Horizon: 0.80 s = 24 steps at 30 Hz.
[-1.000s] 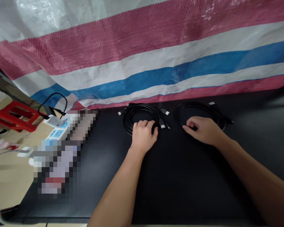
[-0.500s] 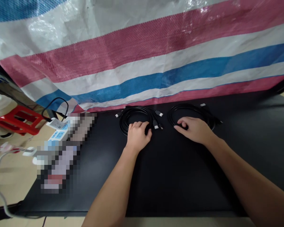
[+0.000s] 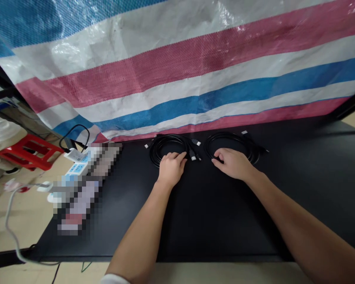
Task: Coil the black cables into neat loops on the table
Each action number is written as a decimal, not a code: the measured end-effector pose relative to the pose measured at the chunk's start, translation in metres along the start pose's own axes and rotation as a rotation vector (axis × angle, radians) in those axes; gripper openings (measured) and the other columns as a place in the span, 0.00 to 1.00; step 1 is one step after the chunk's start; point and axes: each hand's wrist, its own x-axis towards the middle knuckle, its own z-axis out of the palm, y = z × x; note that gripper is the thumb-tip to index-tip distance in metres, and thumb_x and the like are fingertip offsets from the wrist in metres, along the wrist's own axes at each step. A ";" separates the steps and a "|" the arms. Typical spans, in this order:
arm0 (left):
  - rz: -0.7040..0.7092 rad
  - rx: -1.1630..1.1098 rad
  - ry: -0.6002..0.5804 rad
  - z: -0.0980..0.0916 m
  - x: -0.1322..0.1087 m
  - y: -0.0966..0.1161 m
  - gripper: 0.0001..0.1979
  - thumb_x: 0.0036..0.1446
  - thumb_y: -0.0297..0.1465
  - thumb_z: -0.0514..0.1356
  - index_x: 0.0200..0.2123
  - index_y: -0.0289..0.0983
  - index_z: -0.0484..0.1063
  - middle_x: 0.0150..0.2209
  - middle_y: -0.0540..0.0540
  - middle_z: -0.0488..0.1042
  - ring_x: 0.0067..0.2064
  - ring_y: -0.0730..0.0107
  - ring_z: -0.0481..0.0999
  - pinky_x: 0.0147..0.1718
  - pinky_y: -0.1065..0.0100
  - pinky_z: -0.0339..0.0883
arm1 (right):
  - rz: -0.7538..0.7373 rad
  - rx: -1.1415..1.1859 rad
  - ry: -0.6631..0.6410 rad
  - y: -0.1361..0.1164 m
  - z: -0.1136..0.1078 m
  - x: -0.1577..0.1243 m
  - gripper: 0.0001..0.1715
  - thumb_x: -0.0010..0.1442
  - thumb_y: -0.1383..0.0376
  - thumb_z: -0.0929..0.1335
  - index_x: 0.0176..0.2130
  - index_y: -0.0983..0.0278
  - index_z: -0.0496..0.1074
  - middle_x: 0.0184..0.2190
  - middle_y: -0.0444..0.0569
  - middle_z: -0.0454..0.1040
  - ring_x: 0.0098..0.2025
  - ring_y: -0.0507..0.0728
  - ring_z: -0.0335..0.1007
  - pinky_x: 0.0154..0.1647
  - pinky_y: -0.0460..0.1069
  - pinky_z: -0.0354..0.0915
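Observation:
Two black coiled cables lie side by side at the back of the black table. The left coil (image 3: 154, 152) has pale USB plugs sticking out on both sides. My left hand (image 3: 170, 167) rests over its near right part, with fingers curled and thumb drawn in against the cable. My right hand (image 3: 232, 162) is closed at the near left side of the right coil (image 3: 208, 142), fingers bent round and thumb under them. That coil's plug (image 3: 244, 132) points out at its back right. Palms and hands hide the near parts of both coils.
A striped plastic sheet (image 3: 171, 86) hangs behind the table (image 3: 213, 221). At the left edge lie a white power strip (image 3: 77, 169) with plugs and a pixelated flat item (image 3: 83, 197). A red stool (image 3: 32, 152) stands beyond on the floor, and a pale cord (image 3: 10, 232) hangs nearby.
My right hand and the right coil have shifted slightly left, closer to the left coil. My left thumb has drawn in towards the fingers. The camera view has pulled back a little.

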 end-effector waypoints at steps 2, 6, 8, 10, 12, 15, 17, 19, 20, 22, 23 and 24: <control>-0.005 -0.016 0.026 0.001 0.000 -0.001 0.13 0.60 0.33 0.56 0.46 0.38 0.76 0.37 0.42 0.79 0.38 0.63 0.75 0.37 0.63 0.67 | 0.012 -0.008 -0.012 -0.001 -0.001 0.000 0.07 0.54 0.62 0.65 0.32 0.61 0.71 0.26 0.47 0.73 0.30 0.56 0.70 0.29 0.48 0.61; -0.007 -0.041 0.057 0.002 0.000 -0.002 0.11 0.59 0.33 0.57 0.43 0.37 0.77 0.36 0.42 0.80 0.37 0.63 0.76 0.36 0.64 0.67 | 0.023 -0.011 -0.020 -0.002 -0.002 0.000 0.07 0.54 0.62 0.65 0.32 0.61 0.71 0.26 0.47 0.73 0.30 0.56 0.69 0.29 0.48 0.60; -0.015 -0.056 0.055 0.000 0.000 0.001 0.11 0.59 0.33 0.58 0.42 0.37 0.77 0.37 0.42 0.80 0.37 0.63 0.76 0.36 0.63 0.67 | 0.021 -0.001 -0.023 -0.003 -0.003 0.000 0.07 0.54 0.62 0.65 0.32 0.60 0.71 0.26 0.46 0.73 0.30 0.56 0.69 0.29 0.48 0.60; -0.034 -0.072 0.072 -0.003 -0.001 0.004 0.11 0.58 0.34 0.58 0.40 0.38 0.78 0.37 0.42 0.80 0.39 0.62 0.76 0.40 0.60 0.66 | 0.022 0.008 -0.031 -0.003 -0.004 0.000 0.07 0.54 0.62 0.65 0.32 0.60 0.71 0.25 0.46 0.72 0.30 0.56 0.69 0.29 0.48 0.60; -0.077 -0.081 0.129 -0.010 -0.002 0.006 0.12 0.57 0.36 0.59 0.40 0.38 0.78 0.38 0.42 0.80 0.42 0.60 0.76 0.45 0.57 0.65 | 0.033 0.009 -0.042 -0.003 -0.005 -0.001 0.07 0.54 0.62 0.65 0.33 0.61 0.71 0.25 0.46 0.72 0.30 0.56 0.69 0.29 0.48 0.60; -0.239 -0.058 0.206 -0.029 -0.003 -0.001 0.15 0.55 0.37 0.58 0.42 0.37 0.76 0.43 0.40 0.78 0.48 0.56 0.74 0.49 0.55 0.63 | 0.033 0.007 -0.049 -0.004 -0.007 -0.002 0.06 0.54 0.63 0.65 0.33 0.61 0.71 0.26 0.46 0.72 0.31 0.56 0.69 0.29 0.48 0.60; -0.423 -0.015 0.183 -0.049 -0.001 -0.013 0.18 0.55 0.37 0.56 0.44 0.34 0.75 0.45 0.37 0.77 0.49 0.55 0.74 0.50 0.57 0.63 | 0.016 0.007 -0.044 -0.004 -0.008 -0.002 0.06 0.54 0.63 0.65 0.33 0.60 0.71 0.26 0.46 0.72 0.31 0.56 0.69 0.29 0.48 0.60; -0.668 0.055 0.126 -0.071 0.000 -0.032 0.23 0.55 0.39 0.55 0.48 0.30 0.72 0.48 0.33 0.75 0.52 0.50 0.73 0.49 0.56 0.64 | 0.009 0.004 -0.051 -0.004 -0.010 -0.003 0.06 0.54 0.63 0.65 0.33 0.60 0.71 0.27 0.46 0.72 0.31 0.55 0.69 0.29 0.48 0.60; -0.804 0.095 0.066 -0.082 -0.001 -0.043 0.26 0.54 0.40 0.56 0.50 0.28 0.70 0.49 0.30 0.74 0.53 0.47 0.72 0.49 0.55 0.65 | 0.014 0.000 -0.060 -0.005 -0.011 -0.003 0.06 0.55 0.64 0.65 0.34 0.61 0.71 0.27 0.46 0.73 0.32 0.56 0.70 0.29 0.48 0.60; -1.046 0.186 -0.051 -0.101 -0.004 -0.068 0.32 0.51 0.44 0.57 0.52 0.24 0.67 0.51 0.24 0.71 0.54 0.41 0.71 0.48 0.52 0.65 | 0.031 -0.006 -0.084 -0.006 -0.014 -0.003 0.06 0.55 0.64 0.65 0.34 0.61 0.71 0.28 0.47 0.73 0.32 0.56 0.70 0.30 0.48 0.60; -1.113 0.233 -0.079 -0.108 -0.007 -0.080 0.33 0.50 0.45 0.57 0.52 0.23 0.66 0.52 0.22 0.70 0.55 0.38 0.69 0.47 0.51 0.65 | 0.038 -0.007 -0.097 -0.007 -0.015 -0.003 0.06 0.56 0.64 0.65 0.35 0.61 0.71 0.29 0.47 0.73 0.33 0.56 0.70 0.30 0.48 0.60; -1.123 0.263 -0.091 -0.112 -0.010 -0.091 0.33 0.50 0.45 0.58 0.51 0.24 0.66 0.53 0.21 0.69 0.55 0.38 0.69 0.46 0.51 0.66 | 0.043 -0.007 -0.108 -0.007 -0.016 -0.003 0.06 0.56 0.64 0.66 0.36 0.62 0.71 0.29 0.48 0.74 0.34 0.56 0.71 0.31 0.48 0.60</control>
